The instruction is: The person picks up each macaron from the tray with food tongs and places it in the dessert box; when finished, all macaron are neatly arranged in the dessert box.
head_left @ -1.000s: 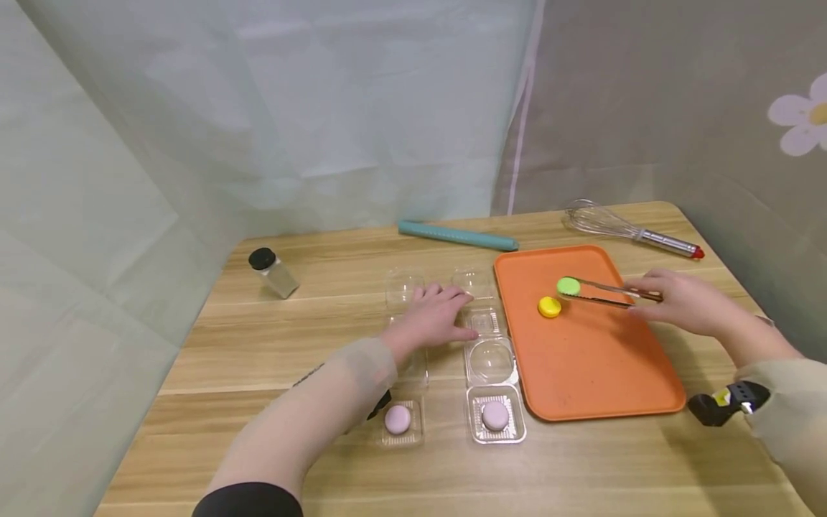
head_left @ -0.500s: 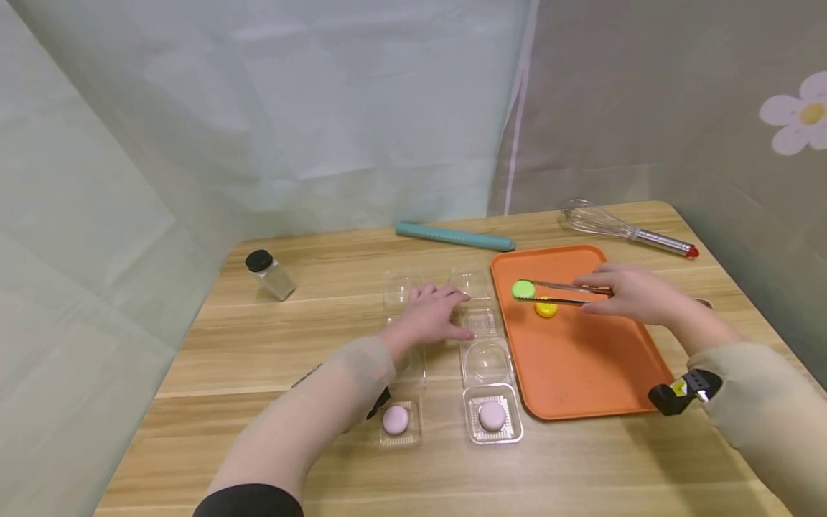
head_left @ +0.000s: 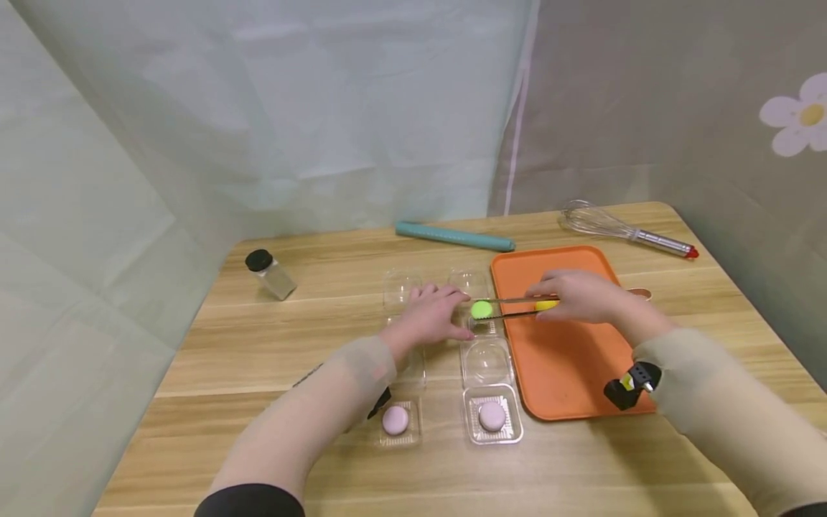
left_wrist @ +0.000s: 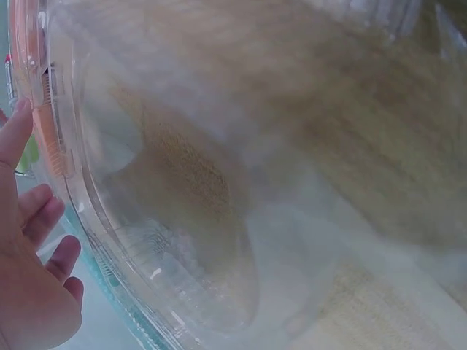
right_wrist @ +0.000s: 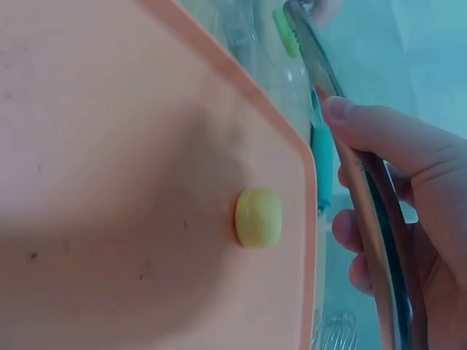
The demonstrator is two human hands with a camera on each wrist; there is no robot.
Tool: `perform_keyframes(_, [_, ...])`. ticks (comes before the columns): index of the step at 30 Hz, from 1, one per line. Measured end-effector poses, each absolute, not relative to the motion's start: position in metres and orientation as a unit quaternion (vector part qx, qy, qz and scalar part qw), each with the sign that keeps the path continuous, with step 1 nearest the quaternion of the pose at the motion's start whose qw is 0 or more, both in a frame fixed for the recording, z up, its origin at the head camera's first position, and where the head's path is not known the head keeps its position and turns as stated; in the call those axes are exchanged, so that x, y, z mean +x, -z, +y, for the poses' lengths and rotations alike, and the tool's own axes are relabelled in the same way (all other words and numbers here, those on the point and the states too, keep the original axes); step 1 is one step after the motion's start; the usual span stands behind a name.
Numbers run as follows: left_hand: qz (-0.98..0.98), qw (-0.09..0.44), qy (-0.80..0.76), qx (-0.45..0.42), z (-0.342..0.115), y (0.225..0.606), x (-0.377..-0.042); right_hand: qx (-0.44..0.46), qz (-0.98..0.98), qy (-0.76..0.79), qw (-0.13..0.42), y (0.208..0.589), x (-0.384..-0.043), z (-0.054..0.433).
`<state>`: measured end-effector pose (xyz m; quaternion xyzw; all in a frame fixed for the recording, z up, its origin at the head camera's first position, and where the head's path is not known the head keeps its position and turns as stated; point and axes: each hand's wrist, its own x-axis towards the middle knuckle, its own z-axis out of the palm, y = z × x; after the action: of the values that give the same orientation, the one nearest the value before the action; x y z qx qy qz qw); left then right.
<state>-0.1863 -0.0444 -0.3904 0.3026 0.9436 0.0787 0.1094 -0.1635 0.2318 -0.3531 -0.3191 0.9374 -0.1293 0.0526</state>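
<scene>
My right hand (head_left: pixel 575 296) grips metal tongs (head_left: pixel 510 307) between thumb and fingers. A green macaron (head_left: pixel 481 310) sits between the tong tips, over the base of a clear plastic box (head_left: pixel 481 327); whether it touches the base I cannot tell. Beside that box rests my left hand (head_left: pixel 431 316), its fingers spread and relaxed, thumb near the box's edge. In the right wrist view a yellow macaron (right_wrist: pixel 259 217) lies on the orange tray (right_wrist: pixel 292 138); the right hand partly covers it in the head view. Two lilac macarons (head_left: pixel 395 420) sit in the nearer clear boxes.
A teal rolling pin (head_left: pixel 455 236) lies along the back of the wooden table (head_left: pixel 271 373). The whisk (head_left: pixel 627 228) is at the back right. Far left stands a black-capped jar (head_left: pixel 271 274). Several clear box lids stand open between jar and tray.
My right hand has moved left across the tray, carrying the green macaron in the tongs from above the tray to the clear box. My left hand has stayed in place.
</scene>
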Motion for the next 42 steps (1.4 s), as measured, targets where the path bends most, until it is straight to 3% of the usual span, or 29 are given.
perform_keyframes(15, [0.944, 0.107, -0.078, 0.303, -0.045, 0.393, -0.187, -0.308, 0.945, 0.058, 0.094, 0.351, -0.165, 0.210])
perform_keyframes(25, [0.945, 0.110, -0.066, 0.301, -0.045, 0.391, -0.186, -0.309, 0.946, 0.052, 0.086, 0.350, -0.161, 0.208])
perform_keyframes(42, [0.945, 0.102, -0.058, 0.306, -0.044, 0.390, -0.185, -0.279, 0.947, 0.138, 0.083, 0.339, -0.154, 0.255])
